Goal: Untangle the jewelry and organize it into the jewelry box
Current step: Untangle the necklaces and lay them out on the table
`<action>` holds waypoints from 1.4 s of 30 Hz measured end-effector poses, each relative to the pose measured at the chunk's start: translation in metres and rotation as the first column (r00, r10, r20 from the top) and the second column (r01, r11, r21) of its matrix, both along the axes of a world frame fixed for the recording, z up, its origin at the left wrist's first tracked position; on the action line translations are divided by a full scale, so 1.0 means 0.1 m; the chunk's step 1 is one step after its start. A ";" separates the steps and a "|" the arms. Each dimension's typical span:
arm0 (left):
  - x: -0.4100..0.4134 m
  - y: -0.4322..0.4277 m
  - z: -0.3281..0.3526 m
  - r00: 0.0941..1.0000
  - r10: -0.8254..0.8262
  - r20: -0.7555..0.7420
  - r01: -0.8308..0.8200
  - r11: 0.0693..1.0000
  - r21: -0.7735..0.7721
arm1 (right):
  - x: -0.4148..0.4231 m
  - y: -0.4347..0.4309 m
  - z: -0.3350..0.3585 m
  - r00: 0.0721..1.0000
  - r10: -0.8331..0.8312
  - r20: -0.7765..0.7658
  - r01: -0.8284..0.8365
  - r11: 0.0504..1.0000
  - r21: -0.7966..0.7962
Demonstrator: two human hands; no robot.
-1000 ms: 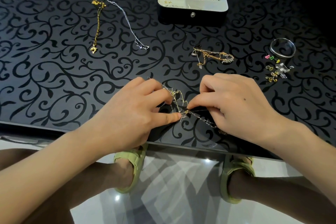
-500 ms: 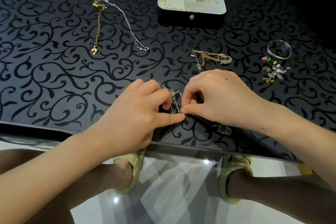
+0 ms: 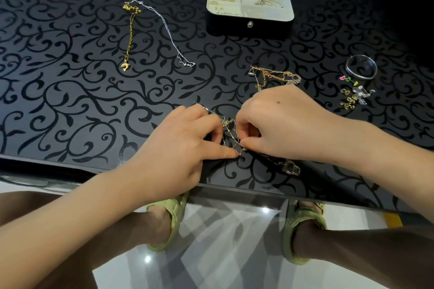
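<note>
Head view. I see the left hand and the right hand meeting near the front edge of the black scroll-patterned table. Each pinches the tangled knot of thin gold and silver chains between thumb and curled fingers. The open black jewelry box with cream lining stands well apart, farther back.

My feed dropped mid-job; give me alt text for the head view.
The left hand and right hand pinch a tangled chain knot near the table's front edge. Beyond lie a gold chain, a silver chain, a second tangled cluster, loose earrings and a bangle; the open jewelry box stands farthest away.
</note>
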State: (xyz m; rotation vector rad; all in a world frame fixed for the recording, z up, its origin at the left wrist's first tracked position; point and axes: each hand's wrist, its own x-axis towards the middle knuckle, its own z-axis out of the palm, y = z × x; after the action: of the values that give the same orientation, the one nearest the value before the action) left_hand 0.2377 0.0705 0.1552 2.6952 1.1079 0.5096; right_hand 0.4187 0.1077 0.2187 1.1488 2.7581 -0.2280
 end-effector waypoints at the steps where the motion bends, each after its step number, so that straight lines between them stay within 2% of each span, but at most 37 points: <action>1: 0.00 0.00 0.00 1.000 0.001 0.008 -0.001 1.000 -0.006 | 0.03 0.01 0.00 0.999 -0.031 -0.009 0.031 1.000 -0.002; 9: 0.01 -0.01 0.02 0.996 0.010 0.084 -0.006 0.999 -0.050 | 0.19 0.02 -0.08 0.919 -0.378 -0.110 0.360 0.919 -0.159; 15: 0.04 0.01 0.06 0.998 0.005 0.067 -0.002 0.999 -0.044 | 0.24 0.03 -0.16 0.859 -0.487 -0.156 0.438 0.858 -0.267; 22: 0.12 0.02 0.10 0.997 0.023 0.070 -0.019 0.999 -0.050 | 0.37 0.04 -0.22 0.837 -0.495 -0.231 0.423 0.855 -0.300; 29: 0.28 0.02 0.12 0.977 0.179 0.113 -0.168 0.981 -0.099 | 0.51 0.04 -0.25 0.822 -0.463 -0.331 0.349 0.870 -0.350; 32: 0.35 0.04 0.09 0.976 0.197 0.093 -0.188 0.977 -0.098 | 0.56 0.00 -0.25 0.818 -0.456 -0.350 0.354 0.879 -0.318; 42: 0.45 0.06 0.04 0.991 0.115 0.066 -0.108 0.989 -0.105 | 0.65 -0.11 -0.26 0.869 -0.376 -0.321 0.346 0.926 -0.149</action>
State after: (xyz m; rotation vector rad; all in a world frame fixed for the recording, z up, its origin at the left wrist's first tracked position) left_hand 0.2823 0.0761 0.1592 2.5191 1.2354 0.5486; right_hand 0.4841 0.0967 0.1924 1.7466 2.7464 -0.6444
